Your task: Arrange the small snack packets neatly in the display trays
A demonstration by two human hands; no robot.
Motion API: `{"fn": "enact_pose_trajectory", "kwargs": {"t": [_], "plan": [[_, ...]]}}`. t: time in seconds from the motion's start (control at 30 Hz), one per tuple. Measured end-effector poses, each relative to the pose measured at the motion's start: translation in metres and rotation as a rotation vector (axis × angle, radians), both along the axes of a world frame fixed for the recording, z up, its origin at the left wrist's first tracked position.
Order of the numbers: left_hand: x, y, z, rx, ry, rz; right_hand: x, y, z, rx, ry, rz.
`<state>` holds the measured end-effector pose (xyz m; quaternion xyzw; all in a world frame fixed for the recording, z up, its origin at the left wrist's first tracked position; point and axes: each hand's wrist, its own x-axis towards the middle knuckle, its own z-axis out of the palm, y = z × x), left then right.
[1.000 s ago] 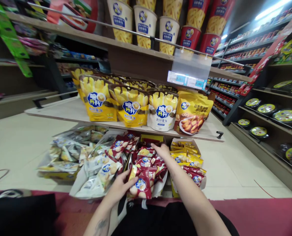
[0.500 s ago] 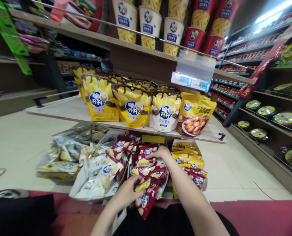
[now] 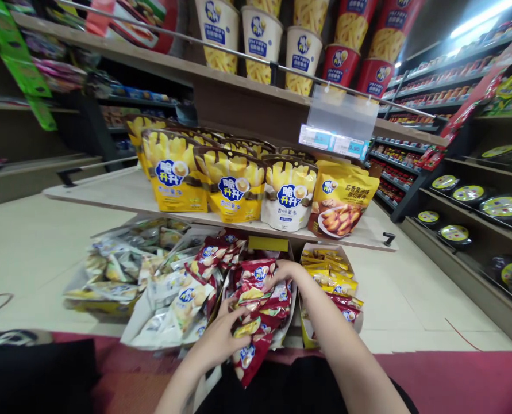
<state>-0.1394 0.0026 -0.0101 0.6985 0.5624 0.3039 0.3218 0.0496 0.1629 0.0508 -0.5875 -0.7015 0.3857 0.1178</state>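
One open white cardboard carton (image 3: 285,333) of shiny dark-red plastic snack packets (image 3: 278,300), too jumbled to count. Left hand (image 3: 224,339): fingers splayed on the front packet (image 3: 256,352). Right hand (image 3: 285,272): fingers curled over others. Front one's tipped way steeper than a second ago.

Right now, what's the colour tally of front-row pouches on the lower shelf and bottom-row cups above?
Yellow stand-up pouches: 2
White-bottomed stand-up pouch: 1
Yellow-and-brown stand-up pouch: 1
White tapered cups: 3
Red tapered cups: 2
Total: 9
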Motion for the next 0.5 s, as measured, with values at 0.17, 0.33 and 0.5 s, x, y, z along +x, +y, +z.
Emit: {"fn": "enact_pose_trajectory", "kwargs": {"t": [0.17,0.33,0.5], "plan": [[-0.002,-0.001,0.005,0.030,0.027,-0.028,0.014,-0.001,-0.001,-0.185,0.065,0.030],[-0.010,-0.001,0.009,0.035,-0.042,-0.072,0.034,-0.009,-0.007,-0.093,0.227,-0.055],[-0.024,0.001,0.009,-0.067,-0.246,0.003,0.053,-0.024,-0.011,-0.053,0.478,-0.169]]}}
